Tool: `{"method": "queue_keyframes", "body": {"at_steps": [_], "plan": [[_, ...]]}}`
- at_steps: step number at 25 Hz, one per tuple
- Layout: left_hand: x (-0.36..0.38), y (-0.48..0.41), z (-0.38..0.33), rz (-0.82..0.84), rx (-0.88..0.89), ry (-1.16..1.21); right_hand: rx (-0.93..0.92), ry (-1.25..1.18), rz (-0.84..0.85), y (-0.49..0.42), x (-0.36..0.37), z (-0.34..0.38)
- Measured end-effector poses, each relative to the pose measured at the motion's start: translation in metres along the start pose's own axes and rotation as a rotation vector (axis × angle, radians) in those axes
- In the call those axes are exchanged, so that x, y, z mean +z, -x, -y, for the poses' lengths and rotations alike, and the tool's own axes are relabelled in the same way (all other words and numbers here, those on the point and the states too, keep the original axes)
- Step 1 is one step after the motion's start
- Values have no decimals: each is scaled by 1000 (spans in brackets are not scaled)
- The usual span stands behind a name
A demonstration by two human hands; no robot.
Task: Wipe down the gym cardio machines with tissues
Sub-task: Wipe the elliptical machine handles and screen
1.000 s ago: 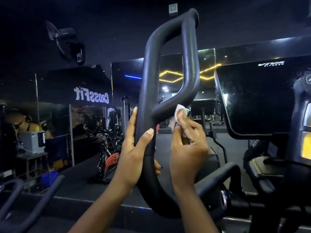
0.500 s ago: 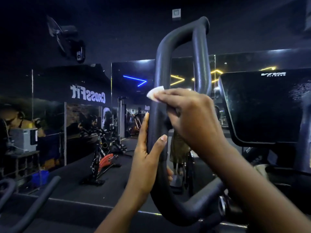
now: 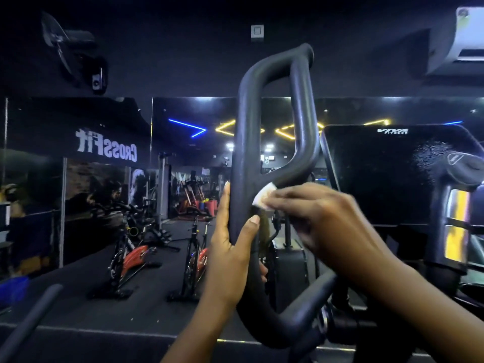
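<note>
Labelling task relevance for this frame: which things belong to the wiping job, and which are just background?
Job:
tissue, pinched by the right hand
handlebar, gripped by the left hand

Background:
wall fan
air conditioner
CrossFit sign

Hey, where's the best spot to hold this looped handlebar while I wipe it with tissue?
Grip the handlebar on its left tube, low, below the fork where the inner bar joins, coming from the left as the left hand does: thumb in front, fingers behind. That stretch is straight and leaves the fork free for the right hand with the tissue.
</note>
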State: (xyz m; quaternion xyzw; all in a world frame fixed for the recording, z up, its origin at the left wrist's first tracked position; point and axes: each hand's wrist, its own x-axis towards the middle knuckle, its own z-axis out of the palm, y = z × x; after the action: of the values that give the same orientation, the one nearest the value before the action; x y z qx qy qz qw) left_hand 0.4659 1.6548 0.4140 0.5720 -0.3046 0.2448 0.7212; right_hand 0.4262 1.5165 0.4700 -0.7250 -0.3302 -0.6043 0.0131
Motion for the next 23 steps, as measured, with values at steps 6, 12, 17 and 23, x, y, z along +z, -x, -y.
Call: {"method": "queue_keyframes", "body": {"at_steps": [6, 12, 17, 23], "plan": [[0, 3, -5, 5, -33, 33, 312, 174, -171, -18, -6, -53], [-4, 5, -9, 79, -36, -8, 295, 80, -186, 11, 17, -4], [-16, -3, -22, 179, -22, -288, 334, 48, -292, -16, 1, -33], [6, -76, -47, 174, 419, -946, 289, 199, -193, -81, -4, -101]]}}
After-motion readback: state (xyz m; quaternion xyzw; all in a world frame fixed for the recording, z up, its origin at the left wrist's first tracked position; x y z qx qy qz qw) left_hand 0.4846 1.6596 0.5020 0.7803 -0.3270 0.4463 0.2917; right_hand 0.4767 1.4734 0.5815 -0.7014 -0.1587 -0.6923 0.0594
